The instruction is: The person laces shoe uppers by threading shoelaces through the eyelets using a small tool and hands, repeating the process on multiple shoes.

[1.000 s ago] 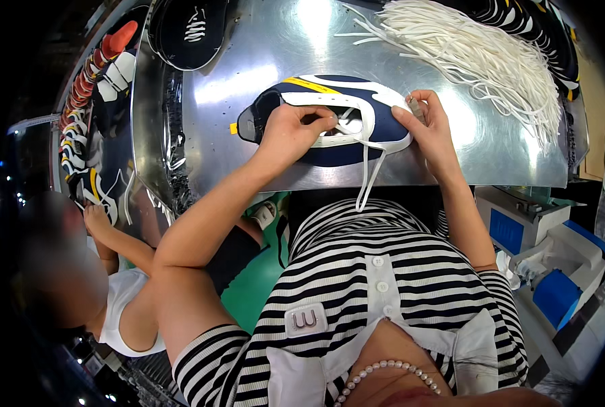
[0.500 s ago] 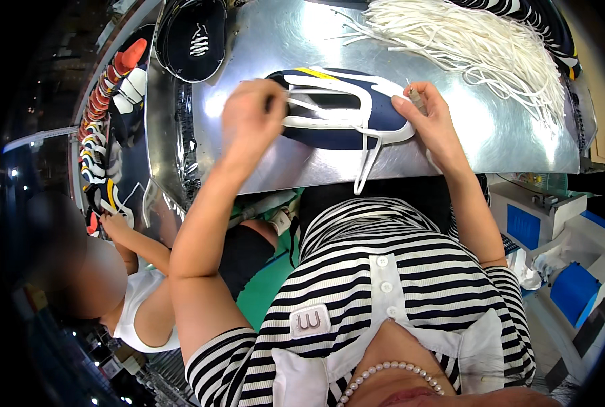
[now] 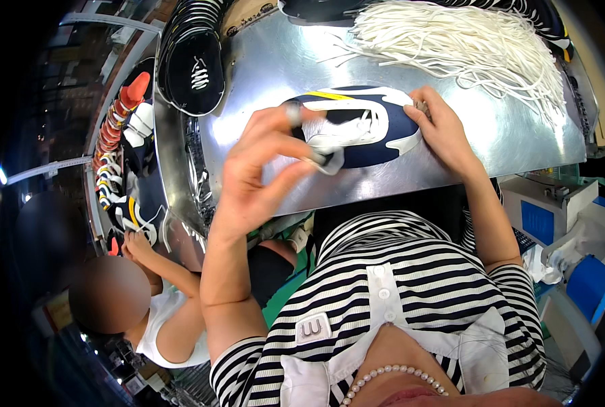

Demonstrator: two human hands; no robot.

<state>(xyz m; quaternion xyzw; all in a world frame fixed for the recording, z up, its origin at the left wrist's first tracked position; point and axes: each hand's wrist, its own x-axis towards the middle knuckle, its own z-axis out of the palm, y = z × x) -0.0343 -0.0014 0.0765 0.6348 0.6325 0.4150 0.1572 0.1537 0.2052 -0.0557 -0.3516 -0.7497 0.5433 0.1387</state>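
Observation:
A navy shoe upper [image 3: 402,125] with white trim and a yellow stripe lies on the metal table in front of me, toe to the right. White shoelace [image 3: 365,125] crosses its opening near the toe side. My left hand [image 3: 258,169] is over the heel side, thumb and forefinger closed on white lace, which is partly blurred by motion. My right hand [image 3: 446,132] grips the toe end, thumb on its edge. A small grey-brown thing [image 3: 421,107] shows between its fingers; its kind is unclear.
Loose white laces [image 3: 451,47] lie heaped at the back right, beside a row of dark uppers [image 3: 529,24]. Stacked black uppers [image 3: 192,74] stand at the back left. At left, a co-worker's hand [image 3: 136,245] touches another upper [image 3: 129,216]. Grey-and-blue equipment [image 3: 539,214] stands at right.
My left hand has moved right and nearer, over the upper. The long lace loop hanging past the table's front edge is gone, and lace now crosses the opening. My right hand stays at the toe.

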